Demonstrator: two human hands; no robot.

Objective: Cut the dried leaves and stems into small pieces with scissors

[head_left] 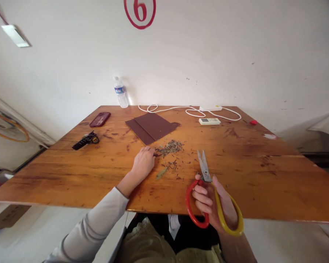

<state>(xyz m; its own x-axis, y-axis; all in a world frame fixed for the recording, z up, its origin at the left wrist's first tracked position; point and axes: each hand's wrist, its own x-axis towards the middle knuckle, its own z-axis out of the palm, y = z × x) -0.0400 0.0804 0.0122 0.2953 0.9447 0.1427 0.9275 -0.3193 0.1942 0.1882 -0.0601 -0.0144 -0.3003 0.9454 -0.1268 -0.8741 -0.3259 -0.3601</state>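
As the right hand [214, 214] is holding stiff, weighty-looking scissors [206, 174] by their looped handles at the table's [263, 179] near edge, the left hand [143, 162], its hold unclear, is resting beside the pile [173, 147], whose light, brittle-looking bits are likely needing a gentle pinch.

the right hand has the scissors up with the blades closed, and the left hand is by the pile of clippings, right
Not quite: the head view shows the blades of the scissors parted. The right hand does hold them, and the left hand is by the pile of clippings.
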